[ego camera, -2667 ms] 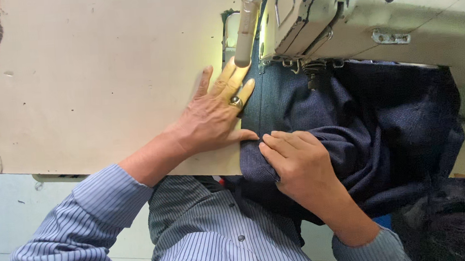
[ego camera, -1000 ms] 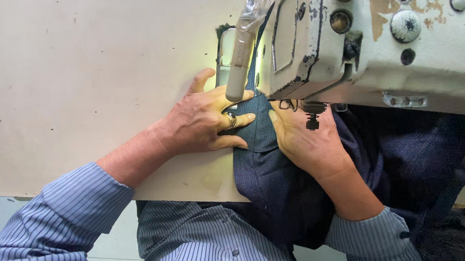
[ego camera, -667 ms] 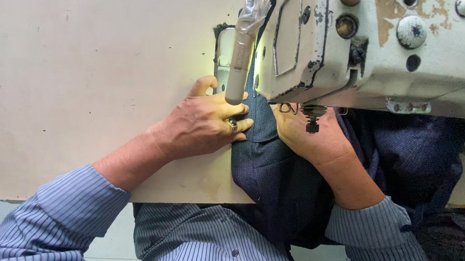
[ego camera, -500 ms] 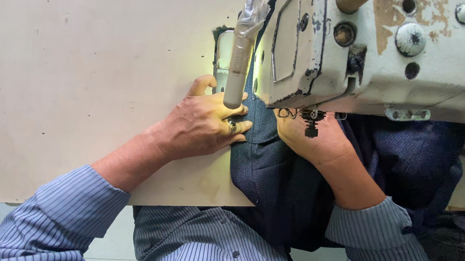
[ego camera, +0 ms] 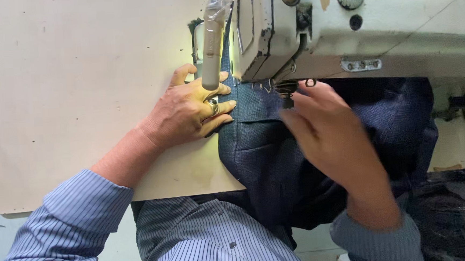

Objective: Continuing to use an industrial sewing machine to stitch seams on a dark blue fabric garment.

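Note:
A dark blue fabric piece (ego camera: 266, 155) lies under the head of a worn cream sewing machine (ego camera: 376, 25) and hangs off the table's near edge. My left hand (ego camera: 188, 114), with a ring on one finger, lies flat on the fabric's left edge beside the needle area, fingers spread. My right hand (ego camera: 329, 135) is blurred with motion over the fabric just right of the presser foot (ego camera: 285, 92), fingers loosely extended; I cannot see it gripping anything.
A pale tan table top (ego camera: 69, 92) stretches to the left. A small lamp tube (ego camera: 210, 51) shines yellow light on my left hand. More dark cloth (ego camera: 453, 214) is heaped at the lower right. My blue striped shirt fills the bottom.
My right hand has shifted from under the machine head toward me and to the right, now blurred. The left hand stays flat on the fabric edge. The camera view has moved slightly.

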